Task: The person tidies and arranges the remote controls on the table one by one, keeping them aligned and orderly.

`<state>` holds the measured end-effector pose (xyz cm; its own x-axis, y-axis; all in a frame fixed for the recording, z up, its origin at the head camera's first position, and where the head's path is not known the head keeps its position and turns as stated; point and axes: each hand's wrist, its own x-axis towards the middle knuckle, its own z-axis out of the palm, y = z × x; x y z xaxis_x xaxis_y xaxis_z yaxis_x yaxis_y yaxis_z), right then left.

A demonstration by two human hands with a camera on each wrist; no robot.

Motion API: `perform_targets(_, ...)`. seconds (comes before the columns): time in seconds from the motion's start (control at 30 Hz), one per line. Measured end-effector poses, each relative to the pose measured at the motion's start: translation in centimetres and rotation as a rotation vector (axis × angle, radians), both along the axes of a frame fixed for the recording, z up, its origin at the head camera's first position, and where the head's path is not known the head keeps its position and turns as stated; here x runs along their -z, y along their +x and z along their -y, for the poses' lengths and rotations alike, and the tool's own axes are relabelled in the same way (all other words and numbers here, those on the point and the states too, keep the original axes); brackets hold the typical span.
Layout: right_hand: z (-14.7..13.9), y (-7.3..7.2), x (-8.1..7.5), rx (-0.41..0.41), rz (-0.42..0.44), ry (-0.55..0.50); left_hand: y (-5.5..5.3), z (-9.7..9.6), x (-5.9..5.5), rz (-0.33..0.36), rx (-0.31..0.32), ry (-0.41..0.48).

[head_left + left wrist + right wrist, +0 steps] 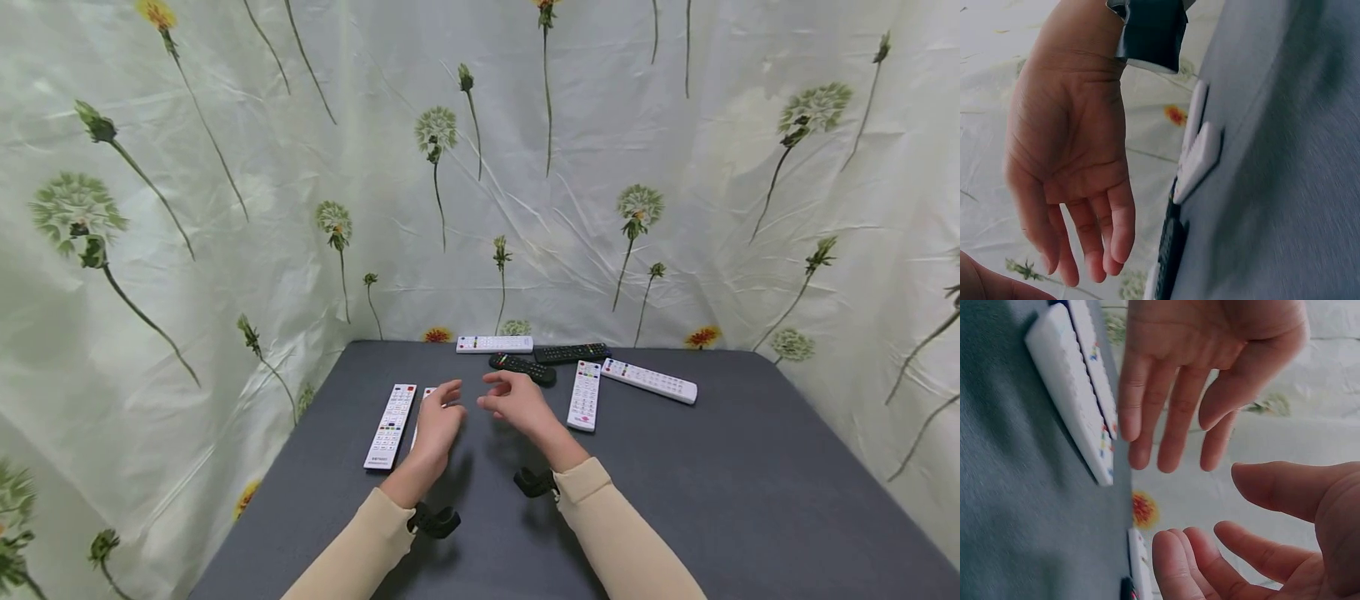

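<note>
Both hands are raised over the grey table, palms turned toward each other with a gap between. My left hand (440,425) holds nothing; its fingers are loosely bent in the left wrist view. My right hand (517,404) is likewise free, fingers relaxed, as the right wrist view shows. Just left of the left hand lies a white remote control (390,427). A second white remote (428,392) is mostly hidden behind that hand. Beyond the right hand is a black remote (522,367) with a rounded end, and to its right a white remote (584,396).
At the table's back edge lie a white remote (495,344) and a long black remote (572,353). Another white remote (649,381) is angled at the right. A pale curtain (420,192) with dandelion prints surrounds the dark grey table (712,500).
</note>
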<state>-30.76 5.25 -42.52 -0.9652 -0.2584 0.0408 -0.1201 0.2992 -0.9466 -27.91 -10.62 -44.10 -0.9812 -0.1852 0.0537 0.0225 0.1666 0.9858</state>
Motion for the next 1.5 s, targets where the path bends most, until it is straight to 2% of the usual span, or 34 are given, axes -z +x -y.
perform_targets(0.3,-2.7,-0.2,-0.5,0.120,-0.022,-0.012,-0.6,-3.2,-0.6,0.017,0.081,0.085)
perform_targets(0.53,-4.8,-0.5,0.0,0.204,-0.032,0.036,-0.9,-5.7,-0.6,0.027,0.097,0.105)
perform_targets(0.7,-6.3,-0.5,0.0,0.253,-0.008,0.044,-1.3,-7.3,0.0,0.043,0.110,0.100)
perform_targets(0.93,-9.9,0.2,0.3,0.330,0.028,0.067,-1.6,-9.2,0.7,0.070,0.128,0.088)
perform_targets(1.07,-11.4,0.2,1.0,0.384,0.001,0.109,-2.0,-9.8,1.3,0.069,0.121,0.066)
perform_targets(1.17,-12.2,0.2,1.6,0.422,-0.001,0.162,-2.2,-10.3,1.8,0.071,0.138,0.059)
perform_targets(1.37,-13.1,0.1,3.3,0.464,0.024,0.283,-2.7,-11.6,2.9,0.091,0.178,0.049)
perform_targets(1.5,-13.1,-0.1,4.1,0.470,0.055,0.298,-3.0,-12.2,3.5,0.098,0.196,0.003)
